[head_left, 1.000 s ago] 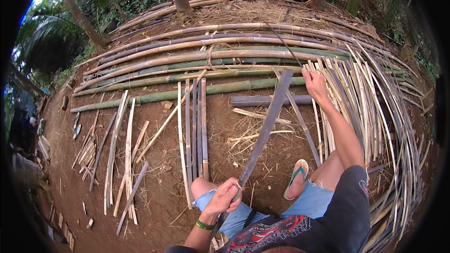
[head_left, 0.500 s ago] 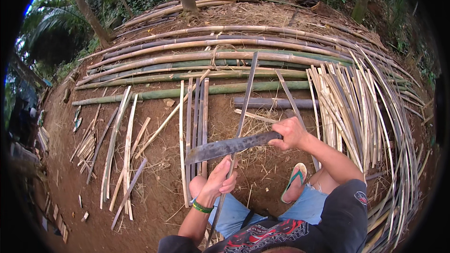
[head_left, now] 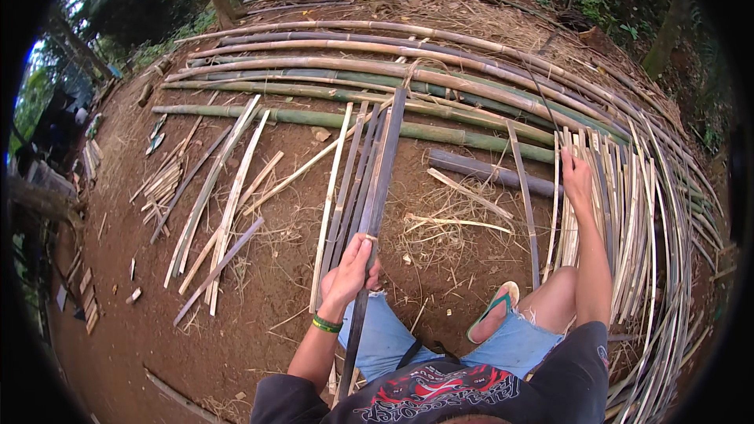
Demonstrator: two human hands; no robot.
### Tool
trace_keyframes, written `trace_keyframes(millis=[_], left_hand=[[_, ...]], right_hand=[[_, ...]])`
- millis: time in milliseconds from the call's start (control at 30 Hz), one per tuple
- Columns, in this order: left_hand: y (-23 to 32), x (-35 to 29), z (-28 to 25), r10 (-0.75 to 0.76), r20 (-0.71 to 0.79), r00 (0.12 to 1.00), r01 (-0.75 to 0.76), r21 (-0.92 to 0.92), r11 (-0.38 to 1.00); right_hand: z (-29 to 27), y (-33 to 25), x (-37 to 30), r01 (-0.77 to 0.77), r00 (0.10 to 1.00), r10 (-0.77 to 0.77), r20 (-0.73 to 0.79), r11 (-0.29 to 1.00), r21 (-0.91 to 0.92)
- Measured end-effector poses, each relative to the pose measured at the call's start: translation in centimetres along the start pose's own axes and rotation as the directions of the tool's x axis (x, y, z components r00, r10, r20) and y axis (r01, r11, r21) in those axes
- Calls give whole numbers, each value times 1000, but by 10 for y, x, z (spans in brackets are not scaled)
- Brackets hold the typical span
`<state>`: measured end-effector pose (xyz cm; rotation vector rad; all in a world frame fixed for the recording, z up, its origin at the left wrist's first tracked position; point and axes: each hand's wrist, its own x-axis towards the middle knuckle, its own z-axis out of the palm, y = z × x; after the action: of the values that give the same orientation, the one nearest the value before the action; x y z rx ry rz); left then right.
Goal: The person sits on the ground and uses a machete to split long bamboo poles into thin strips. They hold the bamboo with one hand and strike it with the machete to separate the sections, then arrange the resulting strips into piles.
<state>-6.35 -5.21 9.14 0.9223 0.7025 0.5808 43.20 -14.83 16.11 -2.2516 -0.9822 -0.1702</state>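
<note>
My left hand (head_left: pixel 351 267) is closed around a long dark bamboo slat (head_left: pixel 385 161), which slants from beside my thigh up toward the bamboo poles. Its broad face shows above my fingers. Away to the right, my right hand (head_left: pixel 577 177) is raised and closed on a machete (head_left: pixel 542 94). The blade appears nearly edge-on, as a thin dark line pointing up and left, well apart from the slat. Several narrow slats (head_left: pixel 343 196) lie side by side on the ground, just left of the held one.
Long bamboo poles (head_left: pixel 314 118) lie across the far side. At right is a dense pile of pale split slats (head_left: pixel 628 228), with long thin strips (head_left: pixel 667 283) curving past it. Loose slats (head_left: pixel 236 204) lie left on the brown soil. A short dark bamboo piece (head_left: pixel 487 171) rests ahead.
My right hand has swung the machete off the slat, out to the right. The slat in my left hand has turned and shows a wider face. The view has shifted too.
</note>
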Motion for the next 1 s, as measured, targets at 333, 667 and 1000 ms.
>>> trace_keyframes(millis=[333,667,1000], left_hand=[[49,83,-108,378,-205,903,-260,441,859],[73,161,-168,506,-298,809,-147,731,666],[-224,-24,-251,218,-723,655,579,666,471]], right_hand=[[26,29,-31,-1,999,-3,49,997,78],[39,45,-29,-182,977,145,157,950,254],[53,43,-31,-319,933,252,256,909,267]])
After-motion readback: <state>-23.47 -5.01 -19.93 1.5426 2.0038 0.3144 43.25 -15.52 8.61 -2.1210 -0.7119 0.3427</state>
